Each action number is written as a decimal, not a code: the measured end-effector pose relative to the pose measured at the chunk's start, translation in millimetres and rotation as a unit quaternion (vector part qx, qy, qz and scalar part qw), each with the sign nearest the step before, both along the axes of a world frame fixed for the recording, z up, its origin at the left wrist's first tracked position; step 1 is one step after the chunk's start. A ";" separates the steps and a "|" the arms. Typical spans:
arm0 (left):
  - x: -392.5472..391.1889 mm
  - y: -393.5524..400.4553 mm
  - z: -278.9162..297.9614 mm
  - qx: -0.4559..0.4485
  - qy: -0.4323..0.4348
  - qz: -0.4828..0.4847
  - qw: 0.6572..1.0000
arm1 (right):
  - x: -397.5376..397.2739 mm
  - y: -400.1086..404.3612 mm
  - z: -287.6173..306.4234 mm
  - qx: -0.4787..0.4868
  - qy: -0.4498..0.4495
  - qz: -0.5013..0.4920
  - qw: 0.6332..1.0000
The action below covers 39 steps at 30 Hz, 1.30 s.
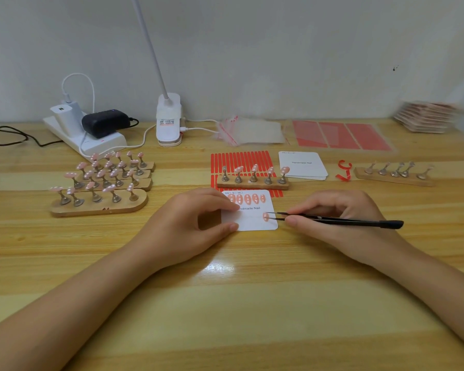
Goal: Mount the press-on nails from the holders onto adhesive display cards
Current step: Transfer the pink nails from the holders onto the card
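Right hand (340, 218) pinches black tweezers (335, 220), tips at a pink nail (265, 216) on the lower right of the display card (255, 223); likely seating it on adhesive. Left hand (190, 223) presses the card's left edge with finger and thumb, probably to stop sliding. Top row already filled. Just beyond, the holder (252, 184) keeps four nails within reach; loaded holders (99, 202) wait far left.

i get one view only, from the head camera, looking forward and down across the wooden table (225, 303) toward the grey wall (279, 49), close above both forearms.
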<state>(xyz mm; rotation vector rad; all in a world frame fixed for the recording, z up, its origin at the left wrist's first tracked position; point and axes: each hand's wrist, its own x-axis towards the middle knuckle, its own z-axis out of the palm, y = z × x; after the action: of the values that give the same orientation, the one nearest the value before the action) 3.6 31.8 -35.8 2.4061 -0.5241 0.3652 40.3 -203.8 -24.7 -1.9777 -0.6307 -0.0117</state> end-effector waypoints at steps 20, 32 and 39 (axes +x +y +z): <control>1.7 0.3 -1.5 -0.005 -0.008 -0.001 1.000 | 5.4 -2.3 -4.0 -0.037 -0.019 0.017 0.999; -0.4 -2.4 -1.0 -0.027 -0.004 0.013 1.000 | 2.1 -1.4 -5.0 -0.040 -0.048 0.012 0.998; -2.0 -1.7 3.3 -0.078 -0.008 0.020 0.997 | -0.9 -0.3 -3.3 -0.049 -0.082 0.024 0.995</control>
<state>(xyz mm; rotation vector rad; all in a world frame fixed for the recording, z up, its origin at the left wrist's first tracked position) 1.7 30.1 -32.5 2.2675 -0.4372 0.4273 39.3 -204.1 -28.0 -2.0690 -0.7990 -0.1161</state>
